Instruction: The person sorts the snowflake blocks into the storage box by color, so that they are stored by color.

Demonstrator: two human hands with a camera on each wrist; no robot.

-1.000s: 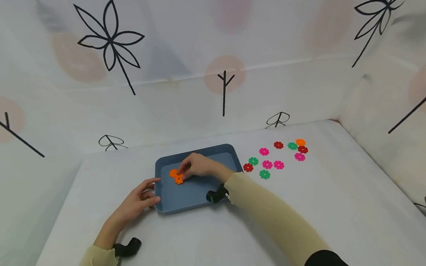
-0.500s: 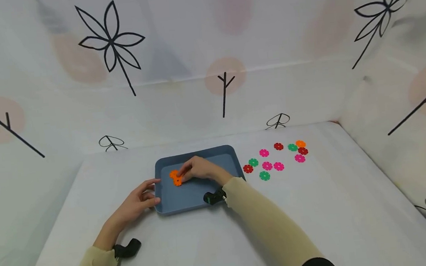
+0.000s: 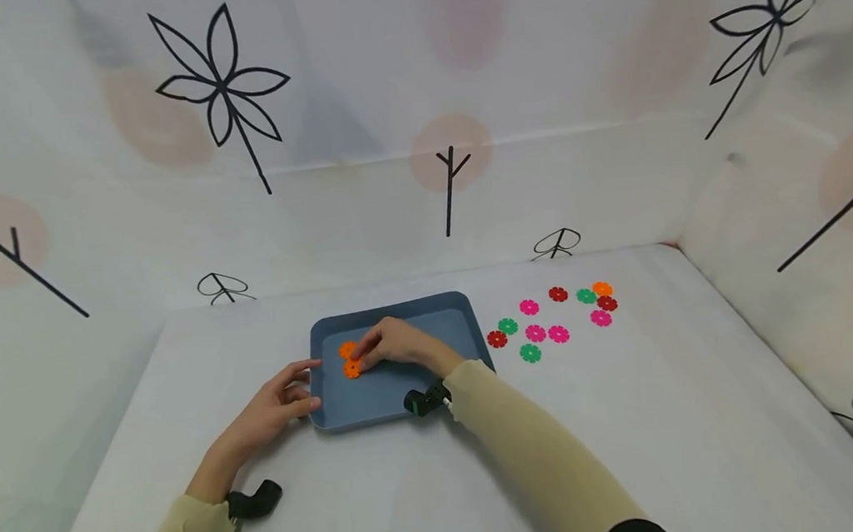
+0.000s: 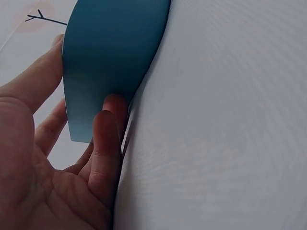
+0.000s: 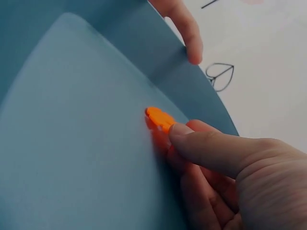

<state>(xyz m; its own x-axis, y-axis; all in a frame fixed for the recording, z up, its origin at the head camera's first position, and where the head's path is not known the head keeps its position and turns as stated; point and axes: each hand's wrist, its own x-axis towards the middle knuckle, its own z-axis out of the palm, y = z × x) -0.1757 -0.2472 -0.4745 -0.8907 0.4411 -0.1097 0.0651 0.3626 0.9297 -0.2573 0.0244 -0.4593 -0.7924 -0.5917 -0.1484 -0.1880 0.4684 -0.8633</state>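
A shallow blue-grey tray (image 3: 399, 397) lies on the white table. My left hand (image 3: 275, 403) grips its left side, thumb and index finger over the rim, the other fingers against the outer wall (image 4: 112, 52). Inside the tray, my right hand (image 3: 398, 341) pinches an orange flower-shaped disc (image 3: 353, 369) between thumb and fingers, low over the tray floor. The right wrist view shows this disc (image 5: 160, 117) tilted, its edge sticking out past the thumb tip. A second orange disc (image 3: 347, 350) lies just behind it, overlapping it in the head view.
To the right of the tray lie several loose discs: pink (image 3: 535, 333), green (image 3: 530, 353), dark red (image 3: 497, 339) and one orange disc (image 3: 603, 289). White cloth walls (image 3: 362, 212) with drawn plants stand behind and at both sides.
My right hand has shifted slightly left and toward me, taking the pinched orange disc with it, from beside the other orange disc to just in front. The left hand has stayed put.
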